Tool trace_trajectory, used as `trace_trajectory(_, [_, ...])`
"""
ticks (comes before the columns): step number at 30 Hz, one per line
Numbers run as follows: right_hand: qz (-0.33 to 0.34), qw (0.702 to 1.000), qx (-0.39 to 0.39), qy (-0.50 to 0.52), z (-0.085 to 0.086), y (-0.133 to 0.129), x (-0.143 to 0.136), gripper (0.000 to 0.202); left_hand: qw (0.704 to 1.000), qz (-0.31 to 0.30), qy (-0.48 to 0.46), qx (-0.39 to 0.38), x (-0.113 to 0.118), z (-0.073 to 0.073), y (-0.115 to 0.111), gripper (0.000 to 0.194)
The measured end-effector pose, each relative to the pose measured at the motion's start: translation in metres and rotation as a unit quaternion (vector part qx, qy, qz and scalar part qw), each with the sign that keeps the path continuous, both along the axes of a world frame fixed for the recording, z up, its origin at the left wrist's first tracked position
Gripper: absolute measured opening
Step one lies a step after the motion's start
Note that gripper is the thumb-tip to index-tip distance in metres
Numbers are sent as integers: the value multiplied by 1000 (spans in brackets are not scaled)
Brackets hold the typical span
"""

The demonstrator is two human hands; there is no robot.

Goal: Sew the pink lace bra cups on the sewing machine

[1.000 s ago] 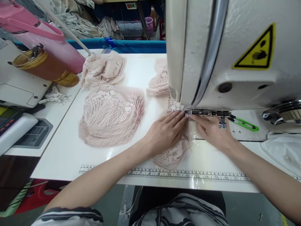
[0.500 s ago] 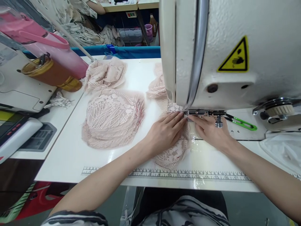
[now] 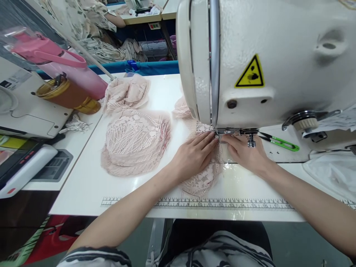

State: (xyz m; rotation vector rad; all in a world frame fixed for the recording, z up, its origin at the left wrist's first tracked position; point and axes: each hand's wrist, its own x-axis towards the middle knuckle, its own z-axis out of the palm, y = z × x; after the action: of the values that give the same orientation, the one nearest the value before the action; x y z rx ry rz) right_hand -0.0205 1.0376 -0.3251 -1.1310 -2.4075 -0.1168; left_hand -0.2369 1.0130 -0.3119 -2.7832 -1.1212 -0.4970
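Observation:
A blush lace piece (image 3: 204,180) lies under the needle end of the white sewing machine (image 3: 244,40). My left hand (image 3: 193,152) rests flat on this lace, fingers stretched out and fingertips beside the presser foot (image 3: 228,131). To the right of the foot, my right hand (image 3: 247,150) lies low on the machine bed. Its forefinger reaches toward the lace edge, and the foot's metal parts hide some of the other fingers. Behind the machine head, more of the blush lace (image 3: 182,108) shows bunched up.
Stacked lace pieces (image 3: 136,144) and a crumpled lace bundle (image 3: 126,92) lie to the left. Green thread snips (image 3: 283,144) rest right of my right hand. A pink bottle (image 3: 75,74) and an amber cup (image 3: 69,96) stand at left. A printed ruler (image 3: 178,203) runs along the front edge.
The view has shifted, showing the machine farther left and more of its body. Both hands stay at the presser foot, and the lace looks nearly unmoved.

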Motion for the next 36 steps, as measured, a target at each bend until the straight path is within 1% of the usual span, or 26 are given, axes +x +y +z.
trace_trajectory(3, [28, 999, 25, 5, -1, 1, 1, 33, 1000, -5, -2, 15, 0, 0, 0, 36])
trace_trajectory(5, [56, 998, 25, 5, -2, 0, 3, 32, 1000, -4, -5, 22, 1, 4, -2, 33])
trace_trajectory(7, [102, 995, 15, 10, -2, -1, 5, 30, 999, -4, 0, 38, 1, 14, -5, 29])
trace_trajectory(9, [161, 987, 2, 22, -1, -3, 6, 26, 997, -21, 8, 73, -2, 28, -11, 25])
trace_trajectory(11, [217, 976, -18, 27, 2, -5, 7, 23, 990, -80, 18, 118, -9, 41, -19, 25])
trace_trajectory(13, [253, 966, -45, 25, 5, -6, 8, 21, 974, -161, 41, 151, -20, 48, -32, 35])
trace_trajectory(14, [262, 963, -57, 22, 6, -7, 8, 21, 967, -194, 59, 156, -25, 48, -39, 40])
trace_trajectory(15, [265, 962, -67, 20, 7, -7, 9, 20, 961, -213, 82, 155, -30, 47, -48, 40])
trace_trajectory(16, [263, 962, -73, 18, 8, -8, 9, 18, 959, -218, 102, 150, -35, 44, -57, 35])
trace_trajectory(18, [264, 961, -80, 18, 8, -8, 10, 16, 963, -199, 111, 140, -40, 37, -75, 14])
trace_trajectory(19, [267, 960, -81, 20, 7, -8, 10, 15, 971, -178, 91, 131, -41, 34, -83, 7])
trace_trajectory(20, [271, 959, -82, 28, 7, -7, 10, 15, 982, -144, 56, 111, -40, 32, -89, 10])
trace_trajectory(22, [279, 955, -86, 50, 6, -7, 10, 15, 998, -48, -27, 32, -36, 35, -96, 13])
trace_trajectory(24, [278, 953, -83, 82, 6, -7, 10, 16, 995, 34, -71, -62, -30, 44, -94, 13])
trace_trajectory(25, [275, 953, -79, 98, 6, -7, 10, 17, 992, 53, -70, -95, -28, 50, -90, 14])
trace_trajectory(26, [274, 953, -72, 112, 7, -7, 10, 17, 990, 55, -57, -116, -25, 56, -83, 15])
trace_trajectory(27, [273, 952, -65, 124, 7, -7, 10, 17, 991, 41, -40, -124, -22, 60, -76, 14])
trace_trajectory(29, [272, 950, -61, 140, 9, -7, 10, 17, 992, -10, -8, -125, -17, 64, -58, 16])
trace_trajectory(31, [273, 947, -71, 151, 10, -6, 10, 16, 992, -61, 22, -111, -11, 60, -42, 23])
trace_trajectory(32, [273, 946, -77, 155, 11, -6, 10, 16, 992, -78, 35, -93, -8, 56, -35, 23])
trace_trajectory(34, [272, 946, -82, 158, 11, -6, 10, 15, 994, -91, 44, -37, -2, 43, -25, 14])
trace_trajectory(36, [268, 948, -80, 150, 11, -6, 10, 15, 995, -92, 30, 24, 3, 31, -20, 14])
